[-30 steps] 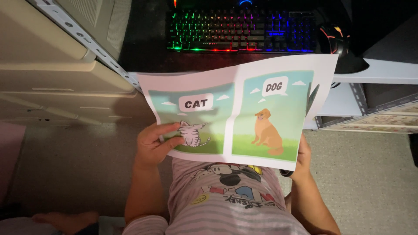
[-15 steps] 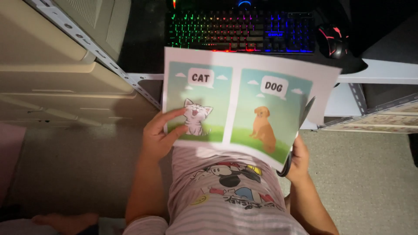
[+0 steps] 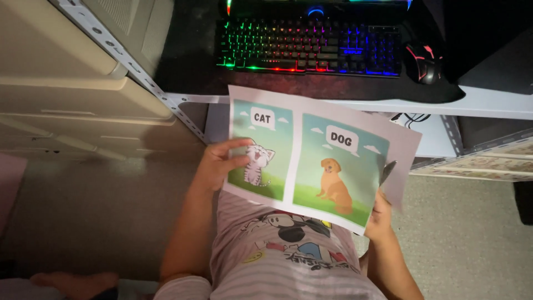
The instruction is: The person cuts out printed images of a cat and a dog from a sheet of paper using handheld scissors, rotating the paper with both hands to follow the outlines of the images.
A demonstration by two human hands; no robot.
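Left hand [image 3: 219,164] pinches left edge of picture sheet [image 3: 311,161], thumb over cat drawing. Right hand [image 3: 380,214] clamps lower right corner together with dark pen-like object [image 3: 387,171]; exact kind unclear. Sheet hangs between both grips, tilted, above lap and striped shirt [image 3: 288,250]. Judged: thin, light, floppy paper, creases easily; hold by opposite edges. Lit keyboard [image 3: 311,47] beyond far edge.

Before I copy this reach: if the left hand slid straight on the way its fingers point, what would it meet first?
The left hand points rightward across the sheet; it already touches the cat picture, and next would probably come the dog picture.
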